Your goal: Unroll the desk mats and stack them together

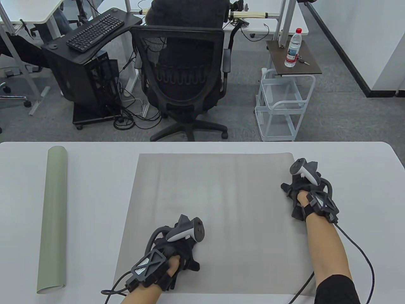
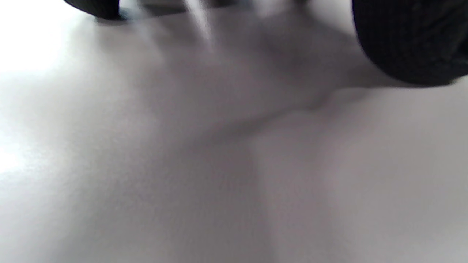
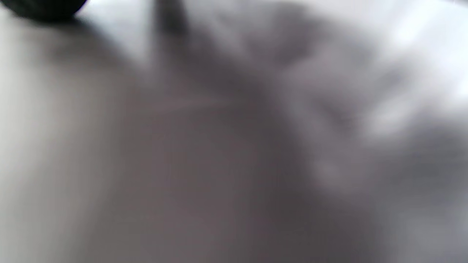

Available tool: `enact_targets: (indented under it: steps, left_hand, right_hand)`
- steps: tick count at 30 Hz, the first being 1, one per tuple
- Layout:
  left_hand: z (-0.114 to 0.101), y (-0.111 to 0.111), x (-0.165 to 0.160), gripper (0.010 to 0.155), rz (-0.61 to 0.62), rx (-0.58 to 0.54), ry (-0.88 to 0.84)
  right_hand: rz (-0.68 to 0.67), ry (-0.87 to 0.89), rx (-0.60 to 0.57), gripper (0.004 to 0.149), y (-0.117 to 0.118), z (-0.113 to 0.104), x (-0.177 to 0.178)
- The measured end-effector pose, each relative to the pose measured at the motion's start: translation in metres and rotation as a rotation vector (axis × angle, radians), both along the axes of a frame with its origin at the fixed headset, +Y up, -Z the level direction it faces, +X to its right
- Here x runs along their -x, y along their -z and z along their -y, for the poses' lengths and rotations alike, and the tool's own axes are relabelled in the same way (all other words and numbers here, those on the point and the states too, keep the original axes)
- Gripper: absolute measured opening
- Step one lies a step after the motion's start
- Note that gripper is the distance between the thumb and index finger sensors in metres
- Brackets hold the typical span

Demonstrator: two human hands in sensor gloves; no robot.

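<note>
A grey desk mat lies unrolled and flat in the middle of the white table. My left hand rests on the mat near its front left part. My right hand presses on the mat's right edge, toward the far corner. A green desk mat lies rolled up as a long tube at the left of the table, apart from both hands. Both wrist views are blurred and show only grey mat surface close up. A gloved fingertip shows at the top right of the left wrist view.
Beyond the table's far edge stand a black office chair, a white wire cart with a water bottle on top, and a black keyboard stand. Glove cables trail off the table's front edge.
</note>
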State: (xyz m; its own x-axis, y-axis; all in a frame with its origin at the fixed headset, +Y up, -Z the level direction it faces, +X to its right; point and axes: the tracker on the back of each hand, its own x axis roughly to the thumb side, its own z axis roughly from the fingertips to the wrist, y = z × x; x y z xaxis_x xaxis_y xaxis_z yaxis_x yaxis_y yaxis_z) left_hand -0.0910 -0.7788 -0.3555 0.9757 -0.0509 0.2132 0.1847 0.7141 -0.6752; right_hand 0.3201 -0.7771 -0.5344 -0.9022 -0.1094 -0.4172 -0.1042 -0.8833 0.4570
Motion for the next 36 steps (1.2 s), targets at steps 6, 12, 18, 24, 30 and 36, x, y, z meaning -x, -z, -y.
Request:
enact_targets:
  steps: [6,12,18,24,30,36]
  left_hand:
    - [0.000,0.000,0.000,0.098,0.006,-0.003,0.000]
    - [-0.002,0.003,0.001,0.100,0.015,0.019,-0.014]
    - [-0.044,0.023,0.081,0.103,-0.249,-0.297,0.005]
    - [-0.049,0.023,0.252,0.105,-0.746,-0.460,0.235]
    - [-0.022,0.002,0.345,0.103,-1.101,-0.353,0.137]
    - [-0.017,0.014,0.353,0.091,-1.078,-0.331,0.217]
  right_hand:
    - [-0.209,-0.180,0.140,0.113,-0.076,-0.017,0.013]
    - [-0.323,-0.059,0.156,0.117,-0.159,-0.013,0.046]
    - [-0.361,0.275,-0.017,0.108,-0.216,-0.022,0.103]
    - [-0.455,0.115,-0.234,0.099,-0.232,-0.034,0.124]
    - [-0.490,0.088,-0.220,0.095,-0.236,-0.027,0.125]
    - [-0.504,0.085,-0.257,0.094,-0.237,-0.032,0.129]
